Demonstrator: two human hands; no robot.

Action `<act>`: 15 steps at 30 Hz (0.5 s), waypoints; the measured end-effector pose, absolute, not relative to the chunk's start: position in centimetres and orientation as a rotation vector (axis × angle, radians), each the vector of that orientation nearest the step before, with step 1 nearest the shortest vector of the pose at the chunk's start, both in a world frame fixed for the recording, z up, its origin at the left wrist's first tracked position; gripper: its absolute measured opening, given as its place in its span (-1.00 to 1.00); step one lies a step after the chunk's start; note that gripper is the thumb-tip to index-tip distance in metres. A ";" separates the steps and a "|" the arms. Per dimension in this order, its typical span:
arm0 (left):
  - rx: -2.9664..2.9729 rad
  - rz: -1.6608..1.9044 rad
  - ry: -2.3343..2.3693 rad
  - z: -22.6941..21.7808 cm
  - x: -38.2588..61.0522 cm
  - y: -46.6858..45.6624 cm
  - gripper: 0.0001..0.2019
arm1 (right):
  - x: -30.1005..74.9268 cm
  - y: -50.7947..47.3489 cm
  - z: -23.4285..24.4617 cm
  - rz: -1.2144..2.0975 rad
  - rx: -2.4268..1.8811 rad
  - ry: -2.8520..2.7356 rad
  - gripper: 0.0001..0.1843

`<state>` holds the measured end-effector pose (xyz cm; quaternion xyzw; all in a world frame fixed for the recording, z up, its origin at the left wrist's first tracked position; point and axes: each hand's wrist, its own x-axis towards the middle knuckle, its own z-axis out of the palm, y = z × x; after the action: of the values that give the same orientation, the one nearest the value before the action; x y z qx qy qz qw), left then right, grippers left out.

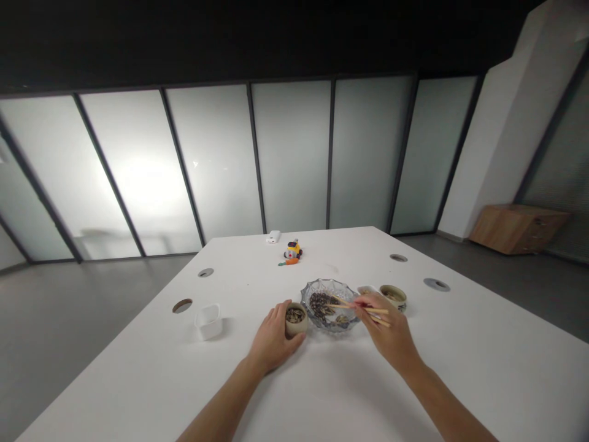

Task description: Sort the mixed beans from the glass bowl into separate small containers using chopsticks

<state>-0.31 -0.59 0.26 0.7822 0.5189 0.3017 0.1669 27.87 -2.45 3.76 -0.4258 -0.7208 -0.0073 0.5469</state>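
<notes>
My left hand is wrapped round a small beige cup with dark seeds in it, standing on the white table. Just right of the cup sits a glass bowl holding dark seeds. My right hand grips a pair of wooden chopsticks, whose tips reach left into the glass bowl over the seeds. A second small cup stands right of the bowl, behind my right hand, with a small white dish beside it.
A white square container stands left of my left hand. Farther back lie a small yellow toy, an orange piece and a white box. Round cable holes dot the table. Frosted glass panels stand behind.
</notes>
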 end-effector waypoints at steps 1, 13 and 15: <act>2.225 0.856 1.477 0.3 -0.3 -0.6 -0.29 | 28.1 -2.7 3.8 -0.027 -1.005 -1.707 -0.77; 2.240 0.843 1.486 0.1 -0.3 -0.6 -0.30 | 27.8 -3.8 3.5 0.040 -0.967 -1.736 -0.76; 2.235 0.841 1.488 0.2 -0.3 -0.6 -0.30 | 27.8 -4.0 3.6 0.044 -0.976 -1.734 -0.75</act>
<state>-0.27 -0.61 0.15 0.7837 0.5217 0.2950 0.1632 27.76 -3.96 3.59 -0.4112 -0.7310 0.0186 0.5443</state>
